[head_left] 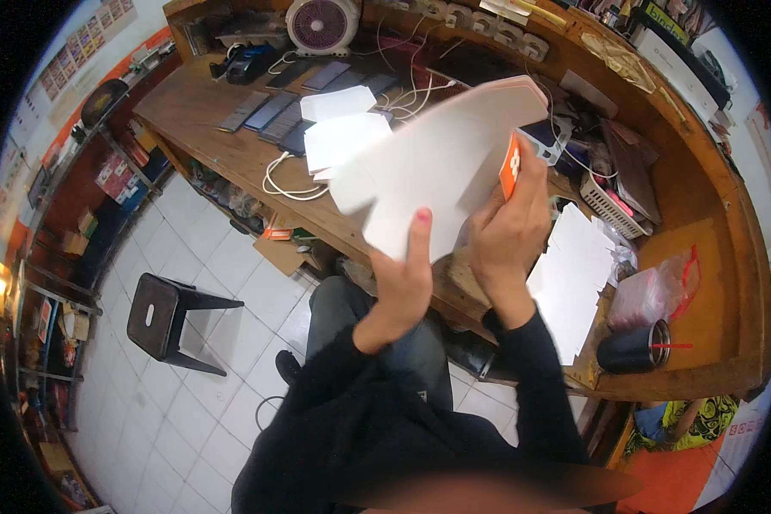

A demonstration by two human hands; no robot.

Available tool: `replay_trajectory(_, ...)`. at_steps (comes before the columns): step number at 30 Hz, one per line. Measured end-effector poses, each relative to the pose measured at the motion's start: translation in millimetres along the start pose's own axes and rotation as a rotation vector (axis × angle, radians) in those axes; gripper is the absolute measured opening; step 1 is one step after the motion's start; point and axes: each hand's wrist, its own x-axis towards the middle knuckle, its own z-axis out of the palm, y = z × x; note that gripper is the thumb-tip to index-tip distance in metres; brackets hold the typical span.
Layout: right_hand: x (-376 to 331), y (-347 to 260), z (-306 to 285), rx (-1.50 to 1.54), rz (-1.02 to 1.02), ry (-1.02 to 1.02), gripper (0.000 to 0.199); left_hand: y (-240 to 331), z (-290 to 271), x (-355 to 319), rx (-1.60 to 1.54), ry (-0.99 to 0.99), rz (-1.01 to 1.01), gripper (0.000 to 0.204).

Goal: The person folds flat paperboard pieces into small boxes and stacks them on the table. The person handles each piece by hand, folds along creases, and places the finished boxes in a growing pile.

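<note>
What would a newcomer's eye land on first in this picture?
Probably the large white cardboard sheet at the centre, with the left hand gripping its lower edge. Just right of it, a bright orange piece stands out in the right hand. After those, the black stool on the pale tiled floor at left catches the eye.

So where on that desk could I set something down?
Bare wood shows on the desk, between its left edge and the phones. Crowded: the middle, with white card pieces beside the held sheet, and the right, with a basket, plastic bag and dark cup.
</note>
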Motion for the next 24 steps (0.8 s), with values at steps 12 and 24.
replay_trajectory(12, -61.3, -23.8, -59.0, 0.257, 0.124, -0.079, 0.042, 30.0, -55.9, 10.2, -0.144, -0.306, -0.303, 0.031)
replay_trajectory(24, -120.4, -57.6, -40.4, 0.364, 0.225, 0.229, 0.017, -22.2, -34.8, -34.4, 0.359, -0.396, 0.285, 0.083)
